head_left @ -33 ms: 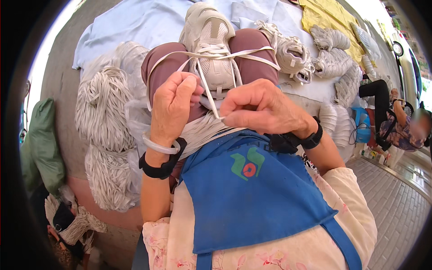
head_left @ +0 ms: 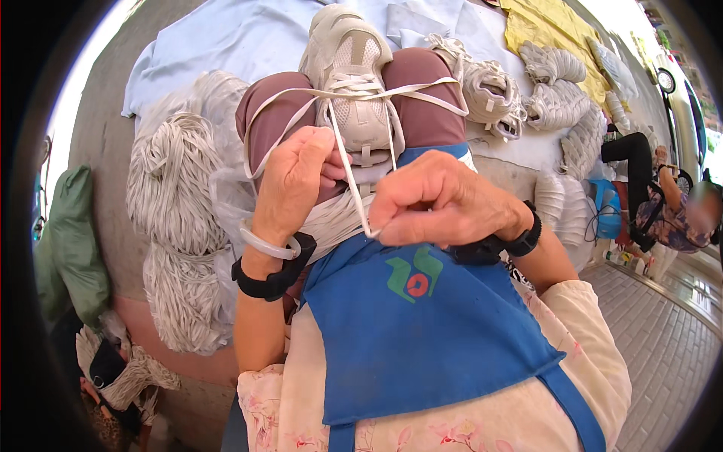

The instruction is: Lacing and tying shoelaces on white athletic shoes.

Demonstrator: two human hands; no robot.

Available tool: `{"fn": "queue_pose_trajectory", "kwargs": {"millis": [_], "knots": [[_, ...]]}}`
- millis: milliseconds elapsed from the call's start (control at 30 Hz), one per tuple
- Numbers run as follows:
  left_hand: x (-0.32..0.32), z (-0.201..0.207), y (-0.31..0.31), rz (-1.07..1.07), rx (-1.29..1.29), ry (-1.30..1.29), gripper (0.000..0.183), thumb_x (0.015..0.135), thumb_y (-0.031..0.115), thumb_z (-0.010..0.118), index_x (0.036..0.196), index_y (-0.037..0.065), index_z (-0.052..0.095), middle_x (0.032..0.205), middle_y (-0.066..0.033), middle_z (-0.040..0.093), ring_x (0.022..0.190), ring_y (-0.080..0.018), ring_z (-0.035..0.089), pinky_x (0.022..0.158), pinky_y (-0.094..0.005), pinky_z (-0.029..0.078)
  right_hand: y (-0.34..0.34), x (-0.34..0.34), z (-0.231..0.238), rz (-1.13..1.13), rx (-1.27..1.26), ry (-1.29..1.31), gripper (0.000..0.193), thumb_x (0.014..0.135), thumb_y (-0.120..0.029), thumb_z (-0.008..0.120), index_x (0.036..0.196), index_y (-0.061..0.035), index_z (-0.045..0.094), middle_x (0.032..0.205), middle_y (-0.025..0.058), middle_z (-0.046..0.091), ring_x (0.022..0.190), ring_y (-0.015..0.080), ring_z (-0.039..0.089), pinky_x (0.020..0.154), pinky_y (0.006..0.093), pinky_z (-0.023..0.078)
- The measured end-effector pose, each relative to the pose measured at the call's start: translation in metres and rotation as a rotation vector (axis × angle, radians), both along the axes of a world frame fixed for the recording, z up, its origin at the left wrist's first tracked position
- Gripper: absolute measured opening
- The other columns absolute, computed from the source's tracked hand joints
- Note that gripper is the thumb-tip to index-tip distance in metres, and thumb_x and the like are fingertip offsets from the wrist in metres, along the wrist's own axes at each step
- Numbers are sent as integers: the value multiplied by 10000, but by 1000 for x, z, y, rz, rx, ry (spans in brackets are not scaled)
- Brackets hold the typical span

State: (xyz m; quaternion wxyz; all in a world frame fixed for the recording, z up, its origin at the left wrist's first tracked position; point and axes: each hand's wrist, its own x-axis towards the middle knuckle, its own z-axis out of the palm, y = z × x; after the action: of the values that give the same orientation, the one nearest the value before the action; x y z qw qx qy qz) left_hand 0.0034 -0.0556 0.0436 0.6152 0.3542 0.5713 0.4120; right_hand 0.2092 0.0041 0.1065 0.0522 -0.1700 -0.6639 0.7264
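A beige sneaker [head_left: 348,56] lies between my knees, its heel toward me. A flat, pale shoelace [head_left: 346,158] crosses it and loops out over both knees. My right hand [head_left: 444,200] pinches the lace near its lower end, in front of the blue apron [head_left: 422,331]. My left hand [head_left: 297,162] is closed beside the lace, left of the shoe's heel. Its curled fingers hide whatever they may hold. Across my lap, below the hands, rests a bunch of pale laces [head_left: 331,226].
Left of me, big bundles of pale laces [head_left: 177,188] sit with clear plastic. Several sneakers [head_left: 489,94] and stacked shoes [head_left: 553,105] stand on a pale blue sheet [head_left: 203,45] at the right. A green sack [head_left: 75,248] is far left; another person [head_left: 666,203] sits far right.
My right hand has moved down toward my body, drawing the pinched lace into a longer, straighter line. My left hand stays nearly in place.
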Motion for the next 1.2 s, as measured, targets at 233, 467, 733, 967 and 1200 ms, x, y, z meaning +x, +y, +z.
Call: {"fn": "queue_pose_trajectory", "kwargs": {"millis": [233,467,733,967,1200], "knots": [[35,-15,16,-51,-58,-270,323,1021,309,438,1049,24,587,609,19,534,477,-50,471,455,-181,380,-31,-1,-15,244,41,238,207,901,-193,615,941,8,642,708,86,610,619,193,576,600,306,467],[76,28,-16,-531,468,83,263,1014,260,459,994,26,578,588,-5,496,470,-129,461,476,-276,376,10,61,-56,-445,-427,-117,411,993,-413,469,994,-34,629,699,17,598,556,89,543,506,224,436],[133,31,-31,-1009,399,316,249,983,255,490,1058,36,583,758,-195,620,646,-365,613,617,-440,479,6,21,-65,-412,-739,112,246,983,-243,535,1032,-11,599,608,-72,466,424,-12,361,358,162,264],[42,-4,-23,-607,76,-261,434,987,353,509,1160,-38,585,1095,-135,642,964,-233,642,894,-337,498,-4,88,-23,91,-200,-116,300,997,-270,494,1001,-16,653,575,-26,496,516,49,439,477,230,344],[52,-23,5,149,-214,-774,350,1034,299,411,1110,-11,554,744,-40,608,632,-130,605,654,-292,549,-30,10,-67,215,384,154,249,951,-239,530,912,-8,616,676,141,569,638,314,557,632,373,459]]}}
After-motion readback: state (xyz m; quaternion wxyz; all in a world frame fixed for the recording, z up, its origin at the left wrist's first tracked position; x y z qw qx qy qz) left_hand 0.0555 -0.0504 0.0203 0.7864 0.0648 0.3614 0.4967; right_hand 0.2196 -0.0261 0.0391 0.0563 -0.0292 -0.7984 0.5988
